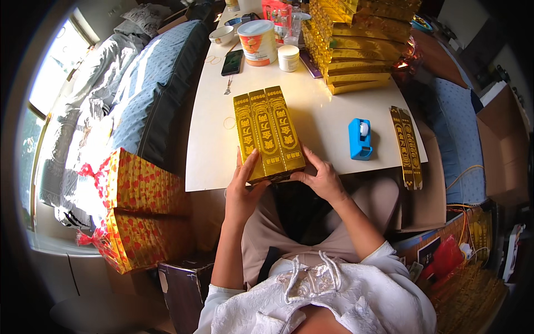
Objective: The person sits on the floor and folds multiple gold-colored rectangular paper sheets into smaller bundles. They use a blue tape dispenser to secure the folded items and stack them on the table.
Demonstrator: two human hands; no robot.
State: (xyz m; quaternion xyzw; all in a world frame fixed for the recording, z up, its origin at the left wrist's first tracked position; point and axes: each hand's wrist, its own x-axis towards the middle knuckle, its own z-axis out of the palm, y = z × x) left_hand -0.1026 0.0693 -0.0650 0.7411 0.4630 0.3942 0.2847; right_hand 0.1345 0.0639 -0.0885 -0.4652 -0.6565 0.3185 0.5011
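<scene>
Three long gold foil paper boxes [267, 133] lie side by side as one block near the front edge of the white table [212, 158]. They bear printed writing. My left hand [246, 179] grips the block's near left corner, thumb at its near end and fingers along its left side. My right hand [323, 175] presses against the near right corner, thumb at the near end. Right of the block stands a blue tape dispenser [359, 144] with a roll of tape. Further right, a flattened gold strip [406, 146] overhangs the table's right edge.
A tall stack of gold boxes [354, 54] rises at the back right. Behind the block are a smartphone [232, 62], a large lidded can [257, 44], a white jar [288, 58] and a bowl [222, 36]. Red-and-gold wrapped bundles [146, 213] stand left; an open cardboard box [425, 188] sits right.
</scene>
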